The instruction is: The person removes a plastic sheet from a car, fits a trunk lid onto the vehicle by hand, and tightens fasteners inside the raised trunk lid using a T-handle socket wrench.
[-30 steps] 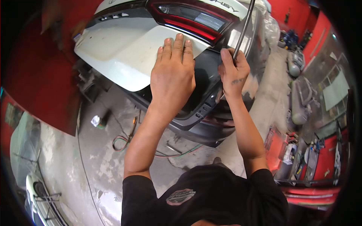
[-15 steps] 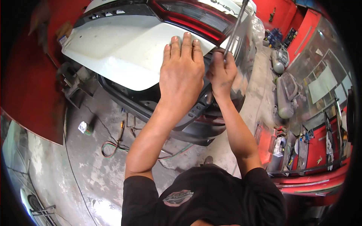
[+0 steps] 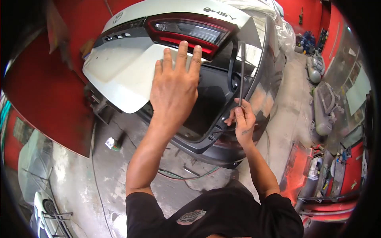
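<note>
My left hand [image 3: 174, 87] is open, fingers spread and palm down, over the right part of the white trunk lid [image 3: 123, 79]. Its fingertips reach just below the red and clear tail light [image 3: 190, 31]; whether the palm touches the panel is hidden. A thin dark metal rod [image 3: 242, 75] stands nearly upright in my right hand [image 3: 244, 117], pinched near its lower end between thumb and fingers. That hand is beside the rear corner of the raised trunk opening [image 3: 206, 103], close to the dark car body [image 3: 272, 75].
Clear plastic sheeting [image 3: 283, 25] covers part of the car farther forward. A can [image 3: 112, 143] and a hose [image 3: 174, 175] lie on the concrete floor. Grey tanks [image 3: 323, 113] stand at the right, near a rack of parts [image 3: 329, 174]. A red panel [image 3: 51, 95] is at the left.
My right hand has come down and away from the tail light, bringing the rod with it. My left hand stays spread over the lid. The view has shifted, showing more of the trunk opening.
</note>
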Demonstrator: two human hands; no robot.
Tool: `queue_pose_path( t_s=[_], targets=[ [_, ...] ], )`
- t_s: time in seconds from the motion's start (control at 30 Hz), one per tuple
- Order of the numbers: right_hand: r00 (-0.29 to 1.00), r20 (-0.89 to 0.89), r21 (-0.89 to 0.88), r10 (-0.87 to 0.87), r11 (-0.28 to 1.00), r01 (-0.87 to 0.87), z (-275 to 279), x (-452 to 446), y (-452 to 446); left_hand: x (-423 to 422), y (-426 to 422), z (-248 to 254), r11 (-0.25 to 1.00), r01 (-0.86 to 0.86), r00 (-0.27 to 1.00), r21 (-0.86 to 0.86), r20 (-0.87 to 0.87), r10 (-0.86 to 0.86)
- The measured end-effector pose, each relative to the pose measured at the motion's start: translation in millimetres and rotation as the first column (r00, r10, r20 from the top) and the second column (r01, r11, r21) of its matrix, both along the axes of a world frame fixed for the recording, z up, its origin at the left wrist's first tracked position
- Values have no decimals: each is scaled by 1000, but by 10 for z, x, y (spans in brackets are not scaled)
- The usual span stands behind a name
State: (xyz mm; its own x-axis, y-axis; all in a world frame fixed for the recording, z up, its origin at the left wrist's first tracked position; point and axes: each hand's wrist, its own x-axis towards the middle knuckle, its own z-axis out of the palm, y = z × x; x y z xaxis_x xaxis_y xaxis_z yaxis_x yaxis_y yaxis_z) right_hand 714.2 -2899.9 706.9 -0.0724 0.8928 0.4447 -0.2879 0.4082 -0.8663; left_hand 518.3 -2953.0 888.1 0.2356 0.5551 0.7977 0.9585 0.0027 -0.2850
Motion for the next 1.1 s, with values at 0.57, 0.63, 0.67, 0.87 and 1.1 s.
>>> queue_pose_path(
  t_s=[0.57, 0.63, 0.67, 0.87, 1.1],
  targets=[
    [889, -140, 20, 436, 899, -437, 909, 176, 1702, 399, 1246, 1525, 972, -46, 993, 231, -99, 71],
    [890, -142, 35, 434, 900, -433, 983, 181, 1851, 380, 1410, 1626, 966, -21, 990, 259, -132, 57],
    [887, -148, 51, 438, 899, -436, 1012, 174, 1921, 382, 1474, 1671, 963, -25, 986, 269, -150, 67],
    [873, -176, 92, 455, 891, -445, 1209, 166, 2181, 493, 1712, 1891, 958, -45, 977, 282, -188, 101],
    [879, -198, 114, 433, 901, -419, 1331, 182, 2384, 683, 1786, 2050, 973, -137, 974, 184, -152, 166]
  ],
)
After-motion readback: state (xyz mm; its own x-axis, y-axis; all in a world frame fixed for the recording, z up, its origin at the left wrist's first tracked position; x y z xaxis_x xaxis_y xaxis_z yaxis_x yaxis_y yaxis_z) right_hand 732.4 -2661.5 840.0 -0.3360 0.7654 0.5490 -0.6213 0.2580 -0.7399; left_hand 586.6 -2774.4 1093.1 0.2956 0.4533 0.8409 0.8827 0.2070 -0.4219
